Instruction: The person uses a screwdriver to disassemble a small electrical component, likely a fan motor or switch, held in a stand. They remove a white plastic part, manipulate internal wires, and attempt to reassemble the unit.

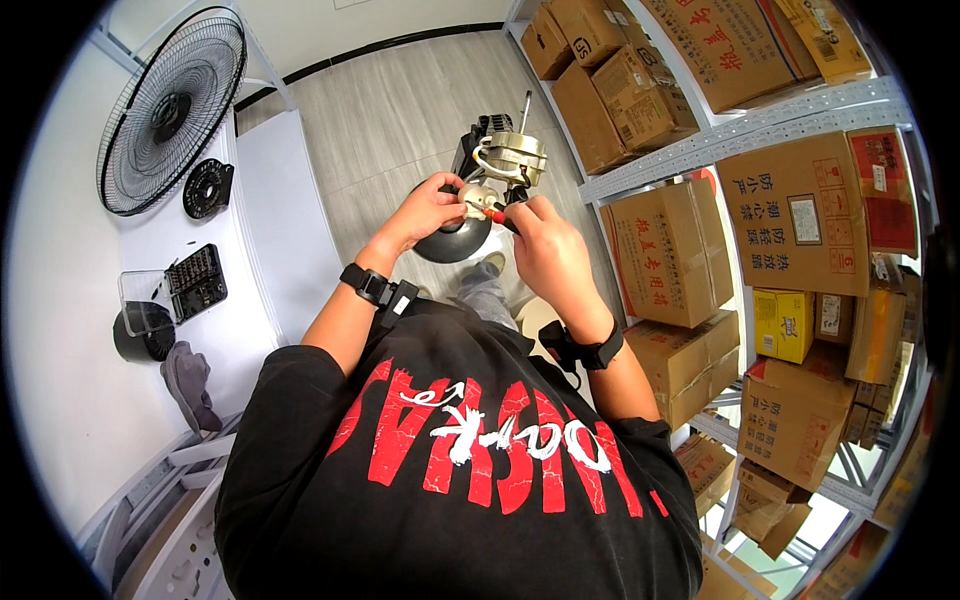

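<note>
the left hand (425, 212) pinches a white housing (479, 194) beside the motor (520, 155), at the round black base's (455, 244) far-right edge; the right hand (547, 242) grips a red-and-black tool (497, 215), which could slip if angled poorly.

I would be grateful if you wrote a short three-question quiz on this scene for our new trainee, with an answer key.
1. Which hand holds the red-and-black tool?
2. True or false: the black case with the clear lid lies open.
3. Fill in the missing word: the yellow box sits on the shelving to the person's ____.

Key:
1. The right hand; the left hand is at the cream-coloured part beside the motor.
2. True.
3. Right.
</note>
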Tool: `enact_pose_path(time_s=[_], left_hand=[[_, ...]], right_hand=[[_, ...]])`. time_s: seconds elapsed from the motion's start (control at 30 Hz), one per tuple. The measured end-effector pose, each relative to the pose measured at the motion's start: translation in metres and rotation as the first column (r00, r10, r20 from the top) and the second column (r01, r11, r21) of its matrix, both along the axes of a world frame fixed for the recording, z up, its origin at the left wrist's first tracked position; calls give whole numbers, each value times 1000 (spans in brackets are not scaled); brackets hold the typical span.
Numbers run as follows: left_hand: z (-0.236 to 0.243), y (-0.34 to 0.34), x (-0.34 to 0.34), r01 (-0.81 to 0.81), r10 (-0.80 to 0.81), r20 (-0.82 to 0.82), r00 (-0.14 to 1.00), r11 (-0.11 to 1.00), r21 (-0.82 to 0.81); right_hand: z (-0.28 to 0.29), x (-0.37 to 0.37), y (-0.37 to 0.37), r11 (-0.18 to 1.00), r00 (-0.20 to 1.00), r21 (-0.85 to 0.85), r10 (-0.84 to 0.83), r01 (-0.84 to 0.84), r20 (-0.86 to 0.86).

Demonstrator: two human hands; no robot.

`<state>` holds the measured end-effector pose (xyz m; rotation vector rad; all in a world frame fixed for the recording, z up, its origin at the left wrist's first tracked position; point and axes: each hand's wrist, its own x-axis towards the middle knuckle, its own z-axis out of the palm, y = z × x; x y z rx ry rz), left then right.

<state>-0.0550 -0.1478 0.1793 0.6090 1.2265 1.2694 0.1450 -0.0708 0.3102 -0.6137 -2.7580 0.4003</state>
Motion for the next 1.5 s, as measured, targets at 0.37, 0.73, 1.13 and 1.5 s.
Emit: enact_pose_path(time_s=[0.37, 0.73, 1.13, 1.5], left_hand=[[-1, 0, -1, -5, 5, 7, 1000, 1000, -10], [-2, 0, -3, -2, 2, 22, 1000, 1000, 5], [3, 0, -4, 2, -2, 27, 1000, 1000, 2], [3, 0, -3, -5, 5, 34, 999, 1000, 0]], right_hand=[[1, -3, -5, 998, 998, -10, -55, 55, -24], [8, -3, -7, 987, 991, -89, -130, 132, 28], [3, 3, -5, 987, 991, -88, -128, 131, 39], [2, 1, -6, 990, 991, -66, -122, 125, 55]])
